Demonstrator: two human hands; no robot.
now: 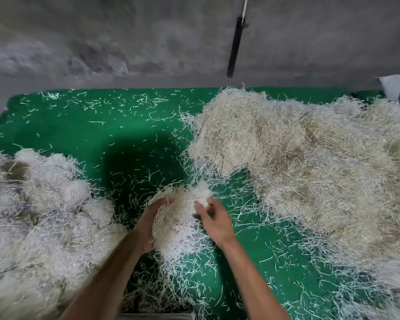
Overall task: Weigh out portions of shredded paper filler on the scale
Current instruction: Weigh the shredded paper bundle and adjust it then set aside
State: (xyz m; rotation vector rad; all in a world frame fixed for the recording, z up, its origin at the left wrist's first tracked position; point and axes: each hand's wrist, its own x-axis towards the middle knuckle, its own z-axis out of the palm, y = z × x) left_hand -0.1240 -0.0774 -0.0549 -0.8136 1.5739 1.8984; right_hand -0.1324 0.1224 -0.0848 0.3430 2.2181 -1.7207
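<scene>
A rounded wad of cream shredded paper (178, 225) is held between both hands over the green mat. My left hand (148, 224) cups its left side, fingers curled around it. My right hand (214, 220) lies on its right side and pinches a small tuft at the top, which is blurred. The big loose heap of shredded paper (310, 162) covers the right half of the mat. A second spread of rounded paper clumps (39, 218) lies at the left. No scale shows plainly; a grey edge (155, 316) peeks at the bottom, under strands.
The green mat (116, 125) is littered with stray strands. A grey concrete wall stands behind, with a black bar (234, 47) hanging from a white cord. A white sack (395, 87) sits at the far right edge.
</scene>
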